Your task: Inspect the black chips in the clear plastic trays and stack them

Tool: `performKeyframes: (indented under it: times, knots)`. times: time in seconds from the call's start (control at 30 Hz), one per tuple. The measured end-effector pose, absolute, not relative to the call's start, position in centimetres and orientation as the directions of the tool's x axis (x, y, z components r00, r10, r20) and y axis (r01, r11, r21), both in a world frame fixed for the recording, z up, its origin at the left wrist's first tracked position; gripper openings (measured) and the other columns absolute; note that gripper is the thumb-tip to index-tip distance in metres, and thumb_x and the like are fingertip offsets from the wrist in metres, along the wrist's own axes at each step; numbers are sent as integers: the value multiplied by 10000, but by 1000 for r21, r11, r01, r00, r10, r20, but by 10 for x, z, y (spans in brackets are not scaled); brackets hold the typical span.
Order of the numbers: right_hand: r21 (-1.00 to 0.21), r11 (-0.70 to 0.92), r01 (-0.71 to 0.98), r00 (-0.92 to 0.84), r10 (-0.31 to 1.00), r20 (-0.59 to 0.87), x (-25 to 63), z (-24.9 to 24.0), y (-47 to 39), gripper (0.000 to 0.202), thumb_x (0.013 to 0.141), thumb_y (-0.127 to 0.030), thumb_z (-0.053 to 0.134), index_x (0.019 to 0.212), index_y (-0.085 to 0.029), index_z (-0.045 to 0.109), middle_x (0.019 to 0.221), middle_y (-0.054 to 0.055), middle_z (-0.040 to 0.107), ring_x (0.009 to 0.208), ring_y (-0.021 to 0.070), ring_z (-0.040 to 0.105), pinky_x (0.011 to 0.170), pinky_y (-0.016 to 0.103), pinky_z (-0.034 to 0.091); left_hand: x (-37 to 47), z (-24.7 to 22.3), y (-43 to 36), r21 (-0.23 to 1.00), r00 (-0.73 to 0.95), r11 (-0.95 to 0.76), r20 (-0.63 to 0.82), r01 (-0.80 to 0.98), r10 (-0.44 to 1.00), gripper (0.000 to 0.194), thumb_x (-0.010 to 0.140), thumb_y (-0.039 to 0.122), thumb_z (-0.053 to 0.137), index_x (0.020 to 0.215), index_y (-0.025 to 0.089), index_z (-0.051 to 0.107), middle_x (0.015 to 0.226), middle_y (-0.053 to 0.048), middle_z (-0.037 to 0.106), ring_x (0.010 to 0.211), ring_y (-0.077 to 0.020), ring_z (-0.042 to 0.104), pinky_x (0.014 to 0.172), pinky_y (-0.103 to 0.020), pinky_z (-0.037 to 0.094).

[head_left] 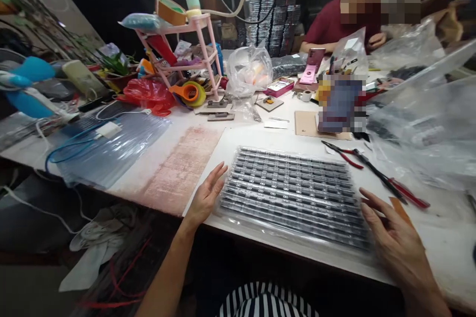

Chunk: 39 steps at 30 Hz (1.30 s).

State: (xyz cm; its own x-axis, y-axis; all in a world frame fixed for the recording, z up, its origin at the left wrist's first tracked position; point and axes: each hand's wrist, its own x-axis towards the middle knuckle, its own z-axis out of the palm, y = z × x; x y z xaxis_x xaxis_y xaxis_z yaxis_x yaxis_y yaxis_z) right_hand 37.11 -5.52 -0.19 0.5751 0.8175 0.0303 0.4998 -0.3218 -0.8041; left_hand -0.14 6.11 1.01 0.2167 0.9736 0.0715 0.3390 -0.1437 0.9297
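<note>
A clear plastic tray (290,193) with rows of dark strips lies flat on the white table, near its front edge. What the dark strips are I cannot make out. At the tray's left edge is my left hand (207,194), its fingers stretched out and apart from the thumb. Beside the right edge is my right hand (390,230), fingers extended and thumb apart. Neither hand is wrapped around anything; whether the fingertips touch the tray is hard to tell.
Red-handled pliers (394,183) lie right of the tray, near big clear plastic bags (427,129). A pink rack (201,39) holds tape and small items at the back. Clear plastic sheets (115,143) lie left. Across the table sits a person in a dark red shirt (325,27).
</note>
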Motion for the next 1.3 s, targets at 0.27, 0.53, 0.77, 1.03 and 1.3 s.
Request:
performKeyframes:
  times: [0.27,0.53,0.77,1.03,1.3]
  knots:
    - [-818,-154,554,484,859,166,371,-7,-52,499,880,-518,477,1271,-223,572,1230,93,605,1119,251,556,956,417,450,-3,2,67,885,211,-152,63,439,976,627,870,489,521,1431,260,360,1397,-61,512,1350,-227,384,1144,-392,234]
    - [-554,-152,819,331,913,240,369,-1,-45,434,921,-367,354,1282,-255,569,1228,89,619,1094,303,528,890,561,378,10,-9,71,547,289,-369,229,752,929,569,871,540,420,1321,210,529,1338,-114,559,1322,-322,411,1106,-511,259]
    - [-621,-93,778,321,909,267,380,-11,-48,430,908,-371,367,1247,-251,601,1233,84,619,1093,296,533,933,549,385,2,10,78,643,390,-371,120,671,913,569,899,531,388,1305,163,540,1346,-109,555,1290,-276,460,1112,-449,288]
    - [-603,-127,787,316,923,218,396,-21,-50,546,870,-534,359,1281,-242,569,1291,70,580,1213,346,485,1047,577,324,-13,4,73,762,368,-310,101,569,924,566,953,446,295,1415,130,380,1401,-83,502,1294,-180,461,1090,-327,343]
    - [-451,-93,888,203,958,201,401,-29,-48,610,894,-551,242,1386,-264,461,1384,72,497,1241,380,460,1024,608,333,1,0,67,591,385,-353,78,725,920,462,960,319,318,1396,203,415,1434,-66,468,1379,-209,328,1144,-427,188]
